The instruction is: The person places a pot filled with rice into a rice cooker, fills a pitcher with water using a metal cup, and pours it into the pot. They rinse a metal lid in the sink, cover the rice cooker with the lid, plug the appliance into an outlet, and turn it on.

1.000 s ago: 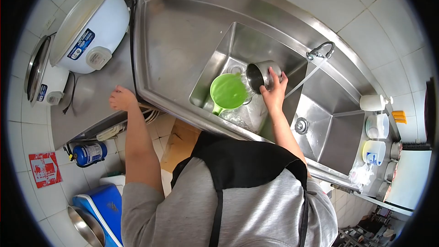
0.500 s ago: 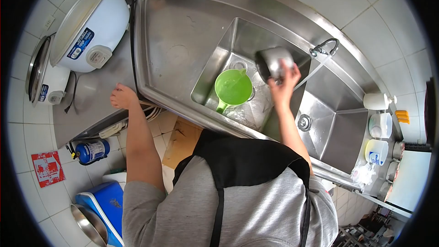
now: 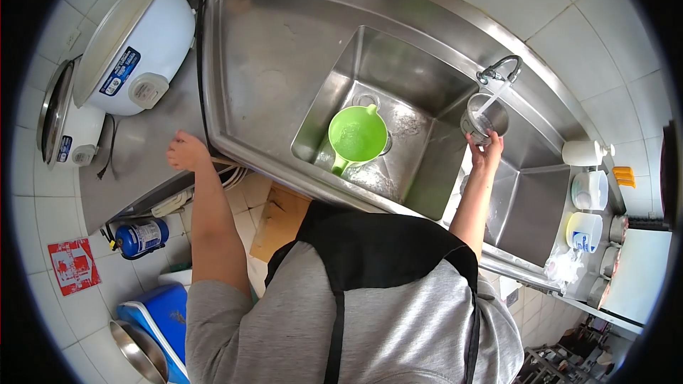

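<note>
My right hand (image 3: 487,148) grips a metal pot (image 3: 471,119) by its near side, under the curved tap (image 3: 506,64). A white stream of water runs from the tap into the pot. To the left, a green plastic bowl (image 3: 366,149) with a handle stands on the floor of the left sink basin (image 3: 388,178). The bowl's inside looks speckled; whether that is water or holes I cannot tell. My left hand (image 3: 186,151) is over the edge of the left counter, its fingers loosely curled, with nothing seen in them.
Two white rice cookers (image 3: 146,64) occupy the left counter (image 3: 139,163). Beyond the right sink basin (image 3: 530,192) stand plastic tubs (image 3: 589,190) and a crumpled clear bag (image 3: 563,267). On the floor are a blue extinguisher (image 3: 142,236), a blue cooler box (image 3: 160,320) and a metal bowl (image 3: 135,348).
My right hand has carried the pot rightward from above the left basin to under the running tap. The pot was tilted and is now turned mouth-up. My left hand has barely moved.
</note>
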The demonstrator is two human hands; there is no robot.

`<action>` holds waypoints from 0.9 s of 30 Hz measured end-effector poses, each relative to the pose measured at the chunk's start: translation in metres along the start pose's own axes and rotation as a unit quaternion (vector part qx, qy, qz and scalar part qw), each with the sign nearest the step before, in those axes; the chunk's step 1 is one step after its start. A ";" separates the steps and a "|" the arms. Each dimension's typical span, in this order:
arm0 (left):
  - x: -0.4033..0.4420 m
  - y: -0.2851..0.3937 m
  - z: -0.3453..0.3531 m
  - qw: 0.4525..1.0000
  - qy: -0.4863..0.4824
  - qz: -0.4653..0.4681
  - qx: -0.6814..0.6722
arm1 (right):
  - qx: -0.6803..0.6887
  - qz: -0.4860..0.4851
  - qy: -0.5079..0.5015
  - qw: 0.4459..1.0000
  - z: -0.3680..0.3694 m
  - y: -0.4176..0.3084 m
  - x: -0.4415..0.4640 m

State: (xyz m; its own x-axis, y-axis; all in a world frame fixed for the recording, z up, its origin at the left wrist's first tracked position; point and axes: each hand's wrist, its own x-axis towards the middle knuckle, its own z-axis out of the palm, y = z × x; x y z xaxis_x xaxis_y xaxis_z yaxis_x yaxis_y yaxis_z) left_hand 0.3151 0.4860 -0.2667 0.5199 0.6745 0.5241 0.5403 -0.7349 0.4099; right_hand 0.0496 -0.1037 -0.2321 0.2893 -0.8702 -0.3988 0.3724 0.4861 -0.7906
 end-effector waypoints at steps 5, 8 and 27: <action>0.000 -0.003 0.010 1.000 0.006 -0.001 0.017 | 0.005 0.018 -0.012 1.000 -0.014 0.008 0.009; 0.000 -0.003 0.008 1.000 0.003 -0.002 0.021 | -0.017 0.020 -0.033 0.999 -0.016 0.008 0.010; -0.001 0.002 -0.001 1.000 0.004 -0.006 0.006 | 0.013 0.026 -0.036 0.999 -0.020 0.010 0.013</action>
State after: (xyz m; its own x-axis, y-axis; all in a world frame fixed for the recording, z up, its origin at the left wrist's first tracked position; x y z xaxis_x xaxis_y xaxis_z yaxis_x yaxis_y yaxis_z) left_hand 0.3145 0.4836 -0.2655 0.5082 0.6831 0.5246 0.5548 -0.7255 0.4072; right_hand 0.0392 -0.1116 -0.2542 0.3712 -0.8359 -0.4044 0.3775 0.5338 -0.7567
